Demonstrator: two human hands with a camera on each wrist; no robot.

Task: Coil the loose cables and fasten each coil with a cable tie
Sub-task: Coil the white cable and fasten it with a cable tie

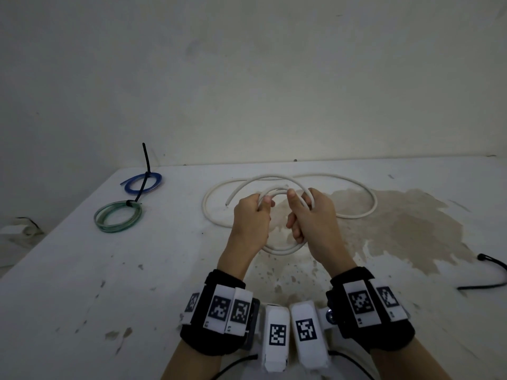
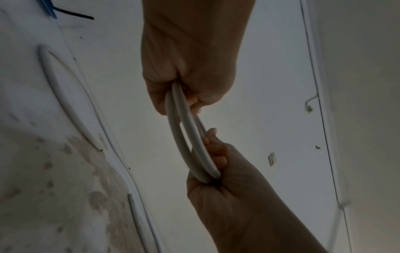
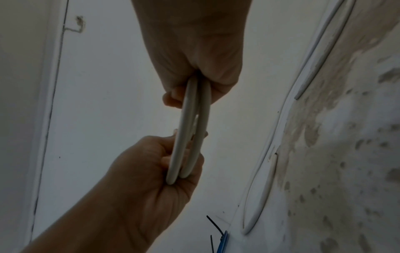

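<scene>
Gripping one white cable (image 1: 354,215) with both hands: left hand (image 1: 251,223) curled round the left side of the small coil, right hand (image 1: 312,220) curled round its right side, thumb raised over the top turns. Held just above the stained white table (image 1: 109,283), two or three turns stacked together, seen edge-on in both wrist views between left hand (image 2: 186,65) and right hand (image 2: 227,184), and again between right hand (image 3: 192,56) and left hand (image 3: 151,171). Uncoiled remainder of the cable trailing on the table in wide loops behind and to either side of the hands, cut end lying just left of the left hand. Well left of the white cable: green-tinted clear tubing coil (image 1: 118,216) and, beyond it, blue cable coil (image 1: 142,182), each cinched with a black cable tie (image 1: 145,163), tail sticking up. Far right of the white cable, at the table edge, a loose black cable tie (image 1: 491,272).
</scene>
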